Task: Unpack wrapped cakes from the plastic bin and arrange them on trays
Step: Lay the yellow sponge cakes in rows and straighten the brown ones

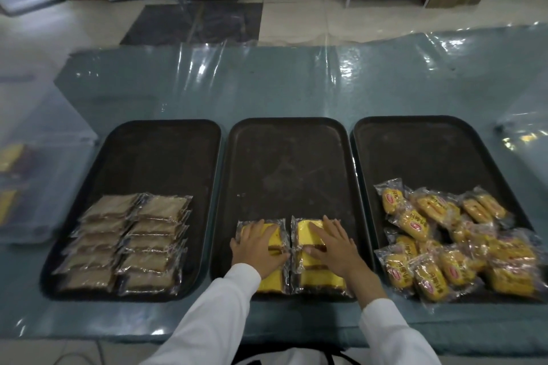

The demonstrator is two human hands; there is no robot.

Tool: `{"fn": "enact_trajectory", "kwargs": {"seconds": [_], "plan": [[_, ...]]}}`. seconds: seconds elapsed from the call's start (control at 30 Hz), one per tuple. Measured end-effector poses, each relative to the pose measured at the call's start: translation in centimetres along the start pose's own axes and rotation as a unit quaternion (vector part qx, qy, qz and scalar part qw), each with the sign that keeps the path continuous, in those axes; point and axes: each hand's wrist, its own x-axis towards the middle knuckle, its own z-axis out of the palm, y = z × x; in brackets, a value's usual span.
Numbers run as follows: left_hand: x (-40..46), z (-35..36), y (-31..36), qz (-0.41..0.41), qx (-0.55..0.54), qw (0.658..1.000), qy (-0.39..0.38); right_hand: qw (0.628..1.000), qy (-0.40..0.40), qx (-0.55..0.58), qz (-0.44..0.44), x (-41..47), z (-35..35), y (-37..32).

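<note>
A long table (296, 83) under glossy clear sheeting carries three dark trays side by side. The left tray (160, 142) holds brown cakes (130, 240) in two neat columns; the right tray (430, 142) holds a loose heap of yellow rolls (444, 246). On the middle tray (284, 157), yellow cakes (314, 264) sit in two columns at the near edge. The left hand (256, 249) and right hand (332, 246) lie flat on the top packets, fingers spread — pressing, gripping nothing. The bin (35, 175) stands blurred at far left. The slick wrappers could slide under pressure, likely skewing the columns — or overlapping seams may ride up.
</note>
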Motion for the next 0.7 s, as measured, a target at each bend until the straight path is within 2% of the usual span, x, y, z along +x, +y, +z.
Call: {"fn": "enact_trajectory", "kwargs": {"seconds": [0.27,0.7], "plan": [[0.2,-0.1,-0.2,0.016,0.004,1.000,0.011,1.000,0.006,0.021,-0.014,0.3,0.1,0.7],[0.2,-0.4,-1.1,0.040,0.009,0.999,-0.022,1.000,0.014,0.019,-0.012,-1.0,0.7,1.1]]}}
